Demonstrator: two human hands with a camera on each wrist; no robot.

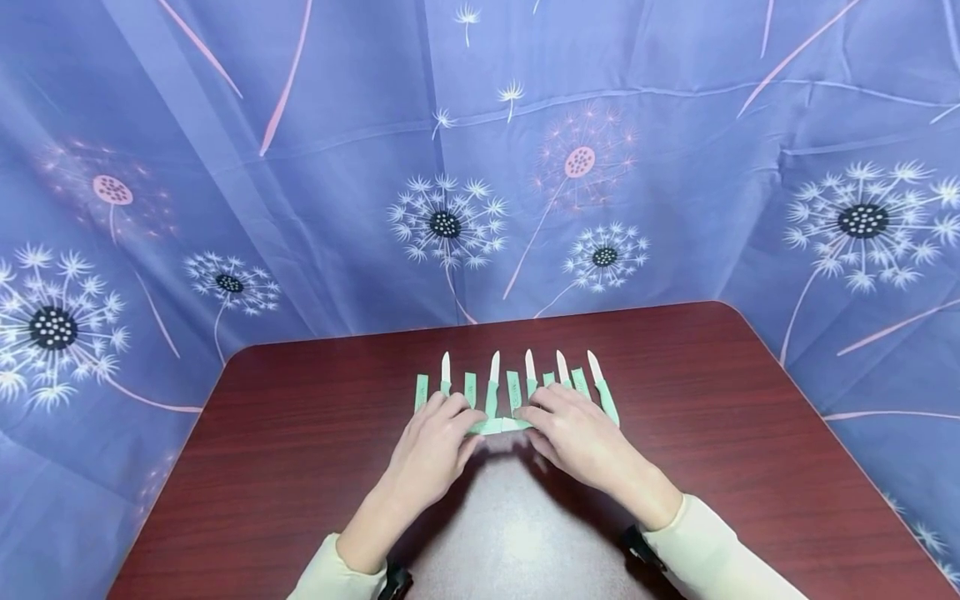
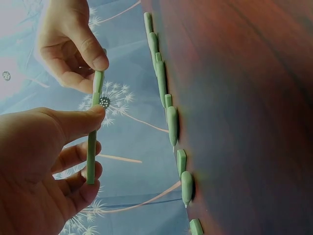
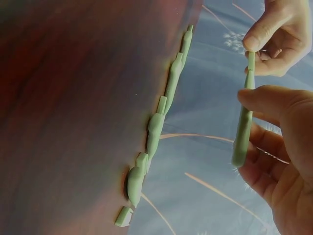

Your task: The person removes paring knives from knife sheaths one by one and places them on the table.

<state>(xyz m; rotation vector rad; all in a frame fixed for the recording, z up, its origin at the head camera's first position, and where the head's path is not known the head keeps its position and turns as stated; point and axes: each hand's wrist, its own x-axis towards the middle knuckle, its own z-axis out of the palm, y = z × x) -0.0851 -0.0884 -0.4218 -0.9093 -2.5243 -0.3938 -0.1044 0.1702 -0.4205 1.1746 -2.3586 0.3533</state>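
Note:
Above the table, my left hand [image 1: 433, 437] pinches a flat green knife sheath [image 2: 91, 156] between thumb and fingers. My right hand [image 1: 583, 435] grips the green handle of a small paring knife [image 3: 242, 134]. Sheath and knife lie in one line, end to end, between the two hands. The knife's pale blade [image 1: 515, 424] shows partly in the head view; how far it sits inside the sheath I cannot tell. Beyond the hands, several paring knives [image 1: 492, 396] with white blades pointing away alternate with flat green sheaths [image 1: 422, 392] in a row.
The dark red wooden table [image 1: 300, 467] has rounded far corners. A blue curtain [image 1: 337, 208] with a dandelion print hangs behind it and along its sides. My right hand covers part of the row, including some handles and sheaths.

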